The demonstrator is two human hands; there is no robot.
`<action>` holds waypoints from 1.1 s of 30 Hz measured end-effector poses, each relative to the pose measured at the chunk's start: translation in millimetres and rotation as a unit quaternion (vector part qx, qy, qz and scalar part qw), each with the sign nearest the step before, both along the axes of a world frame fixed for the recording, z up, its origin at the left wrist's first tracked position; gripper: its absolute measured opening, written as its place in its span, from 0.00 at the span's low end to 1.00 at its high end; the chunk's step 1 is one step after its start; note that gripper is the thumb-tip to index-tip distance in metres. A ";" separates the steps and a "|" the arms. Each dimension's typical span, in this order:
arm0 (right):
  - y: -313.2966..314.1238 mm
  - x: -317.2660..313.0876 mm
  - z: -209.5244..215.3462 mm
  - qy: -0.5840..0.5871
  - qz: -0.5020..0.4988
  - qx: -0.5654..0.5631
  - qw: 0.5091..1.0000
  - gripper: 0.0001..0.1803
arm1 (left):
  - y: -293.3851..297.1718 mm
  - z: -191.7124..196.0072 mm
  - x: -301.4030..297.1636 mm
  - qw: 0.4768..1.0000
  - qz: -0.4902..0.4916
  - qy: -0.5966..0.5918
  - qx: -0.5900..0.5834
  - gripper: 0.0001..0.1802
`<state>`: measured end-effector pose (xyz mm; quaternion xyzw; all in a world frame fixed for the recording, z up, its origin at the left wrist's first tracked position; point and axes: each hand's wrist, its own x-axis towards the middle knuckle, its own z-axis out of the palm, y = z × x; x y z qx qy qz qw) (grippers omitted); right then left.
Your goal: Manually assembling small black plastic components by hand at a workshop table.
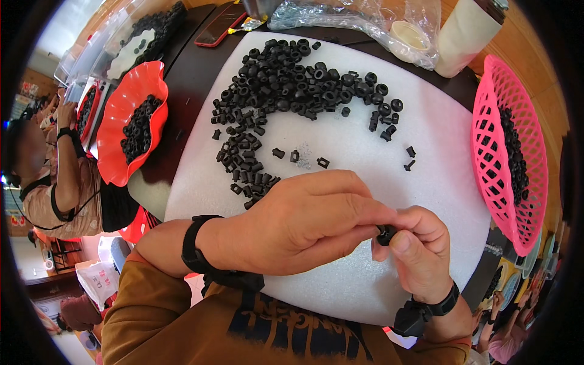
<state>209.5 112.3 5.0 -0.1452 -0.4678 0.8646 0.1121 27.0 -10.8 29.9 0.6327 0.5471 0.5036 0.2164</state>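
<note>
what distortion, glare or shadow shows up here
In the head view: edges of the white sheet bow with fisheye distortion; corners go black; glare shows on the red bowl and clear plastic bag; soft shadow falls near the right hand; the black piece it pinches is too dark for detail.

A red-edged phone (pixel 221 25) lies at the far side of the dark table (pixel 190 67). To its right are a crumpled clear plastic bag (pixel 340 16) and a tall whitish cup (pixel 465 39). On the left sits a person (pixel 45 210) in a patterned shirt; nearer, a white bag (pixel 97 281).
</note>
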 end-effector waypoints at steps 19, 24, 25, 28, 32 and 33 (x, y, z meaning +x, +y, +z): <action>-5.8 -4.7 1.4 0.014 -0.002 -0.010 1.000 0.10 | -1.4 -10.5 6.5 0.992 0.028 0.105 0.058 0.21; -4.3 -3.4 -0.7 0.008 -0.009 0.018 1.000 0.10 | 1.9 -11.3 9.4 0.990 0.022 0.127 0.061 0.22; -4.6 -3.9 0.1 0.008 -0.009 0.019 1.000 0.10 | 1.8 -12.1 9.6 0.991 0.026 0.115 0.059 0.22; -5.6 -4.5 2.0 0.001 -0.008 0.012 1.000 0.11 | 2.5 -8.0 10.4 0.995 0.039 0.084 0.046 0.20; -6.4 -4.7 3.9 0.008 -0.020 0.024 0.999 0.12 | 0.1 -3.4 10.6 0.997 0.063 0.050 0.001 0.17; -6.3 -4.8 3.9 0.008 -0.023 0.026 0.999 0.12 | -0.5 -4.1 10.0 0.997 0.063 0.051 0.000 0.17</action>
